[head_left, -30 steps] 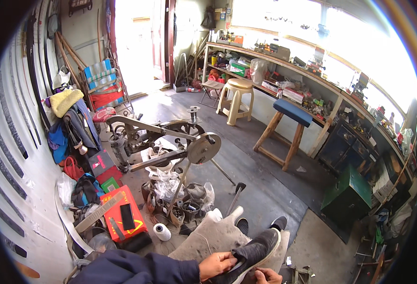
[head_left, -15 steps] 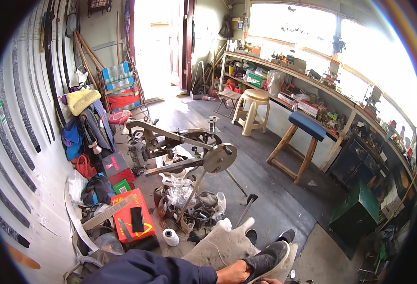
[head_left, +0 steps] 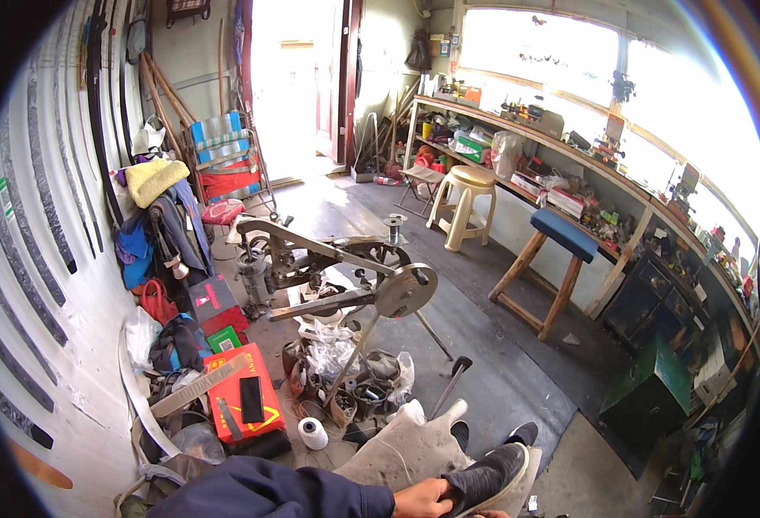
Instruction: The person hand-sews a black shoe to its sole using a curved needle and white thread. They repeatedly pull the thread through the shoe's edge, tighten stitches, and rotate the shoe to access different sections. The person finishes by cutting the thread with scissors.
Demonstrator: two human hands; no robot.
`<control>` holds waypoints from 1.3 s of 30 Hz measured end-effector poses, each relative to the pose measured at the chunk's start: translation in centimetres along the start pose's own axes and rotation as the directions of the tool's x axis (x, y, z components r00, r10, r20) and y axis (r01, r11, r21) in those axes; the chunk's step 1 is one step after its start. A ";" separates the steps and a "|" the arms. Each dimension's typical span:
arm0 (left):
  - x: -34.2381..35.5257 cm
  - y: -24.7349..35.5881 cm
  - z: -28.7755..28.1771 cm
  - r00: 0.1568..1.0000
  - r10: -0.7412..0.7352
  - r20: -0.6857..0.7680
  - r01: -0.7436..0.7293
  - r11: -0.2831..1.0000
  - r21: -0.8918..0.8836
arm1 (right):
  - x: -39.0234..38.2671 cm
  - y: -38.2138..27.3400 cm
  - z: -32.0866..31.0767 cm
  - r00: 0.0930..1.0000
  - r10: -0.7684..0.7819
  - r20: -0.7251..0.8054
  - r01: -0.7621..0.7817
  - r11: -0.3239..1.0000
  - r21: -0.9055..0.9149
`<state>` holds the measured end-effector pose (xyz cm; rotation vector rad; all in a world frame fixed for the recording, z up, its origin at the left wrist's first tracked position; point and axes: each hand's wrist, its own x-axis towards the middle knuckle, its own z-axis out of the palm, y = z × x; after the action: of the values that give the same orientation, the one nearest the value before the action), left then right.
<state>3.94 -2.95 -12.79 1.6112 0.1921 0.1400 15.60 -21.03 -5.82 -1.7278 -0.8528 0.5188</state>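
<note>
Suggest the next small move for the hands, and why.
Probably steady the dark shoe with the left hand: it grips the shoe's near part, the shoe lies over the pale cloth, and the right hand is close by, mostly cut off below.

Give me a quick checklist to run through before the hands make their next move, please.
1. Left hand on the dark shoe: ok, curled at its opening.
2. Something under the shoe: ok, it lies over the beige cloth.
3. Both hands fully in view: not ok, the lower edge cuts off most of the right hand.
4. Right hand's grip: cannot tell, too little of it shows.
5. White thread cone apart from the shoe: ok.
6. Phone out of the way: ok, on the red box.
</note>
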 end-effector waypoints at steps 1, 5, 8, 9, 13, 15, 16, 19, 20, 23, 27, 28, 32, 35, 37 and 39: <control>-0.4 0.5 -0.1 1.000 -0.003 -0.024 0.003 1.000 -0.004 | 0.0 -0.3 -0.1 1.000 -0.023 0.014 0.024 0.997 -0.071; -1.4 2.8 -0.4 0.997 0.058 -0.042 -0.049 0.981 0.189 | 0.3 -1.6 -0.6 0.992 -0.096 0.078 0.118 0.926 -0.358; -1.3 4.2 -0.2 0.987 0.157 -0.038 -0.134 0.925 0.356 | 0.3 -1.6 -0.7 0.995 -0.038 0.088 0.071 0.906 -0.417; -1.3 4.5 0.0 0.986 0.161 -0.047 -0.134 0.921 0.365 | 0.3 -1.3 -0.8 0.996 -0.041 0.077 0.069 0.912 -0.405; -1.2 4.7 1.0 0.915 0.370 -0.159 -0.311 0.900 0.306 | 0.4 1.1 -0.9 0.999 0.031 0.043 -0.018 0.962 -0.273; -1.2 4.4 1.2 0.923 0.358 -0.139 -0.299 0.897 0.327 | 0.6 2.2 -1.0 0.999 0.042 -0.019 -0.046 0.915 -0.402; -1.2 4.2 1.2 0.946 0.305 -0.106 -0.254 0.906 0.338 | 0.7 2.5 -1.0 0.998 0.043 -0.051 -0.061 0.884 -0.463; -1.0 3.7 1.2 0.970 0.231 -0.074 -0.194 0.922 0.336 | 0.8 2.4 -1.3 0.995 0.072 -0.063 -0.095 0.819 -0.566; -1.0 3.6 1.2 0.972 0.222 -0.074 -0.186 0.926 0.329 | 0.7 2.1 -1.3 0.993 0.092 -0.074 -0.118 0.772 -0.625; -1.2 3.7 1.3 0.974 0.203 -0.099 -0.168 0.945 0.281 | 0.6 0.8 -1.4 0.976 0.191 -0.103 -0.205 0.655 -0.727; -1.5 5.0 0.9 0.975 0.199 -0.102 -0.167 0.952 0.256 | 0.0 0.5 -1.4 0.975 0.177 -0.135 -0.217 0.627 -0.748; -1.5 5.4 0.7 0.972 0.208 -0.107 -0.178 0.954 0.242 | -0.2 0.7 -1.8 0.969 0.206 -0.133 -0.235 0.628 -0.742; -2.0 7.2 0.4 0.930 0.313 -0.190 -0.273 0.938 0.212 | -1.7 2.9 -2.7 0.942 0.268 -0.203 -0.331 0.629 -0.703; -2.1 8.3 0.5 0.928 0.317 -0.196 -0.290 0.945 0.155 | -3.5 3.9 -3.4 0.969 0.183 -0.164 -0.243 0.810 -0.533; -2.0 8.6 0.7 0.890 0.346 -0.296 -0.344 0.937 0.062 | -4.6 3.8 -3.3 0.986 0.081 -0.149 -0.109 0.976 -0.188; -1.8 8.5 0.9 0.905 0.291 -0.311 -0.294 0.955 0.039 | -5.0 2.8 -3.1 0.963 0.242 -0.118 -0.223 0.963 0.152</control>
<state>2.65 -4.57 -4.29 1.5945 0.1917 0.6329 15.37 -27.20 -7.83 -1.7236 -0.5068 0.5946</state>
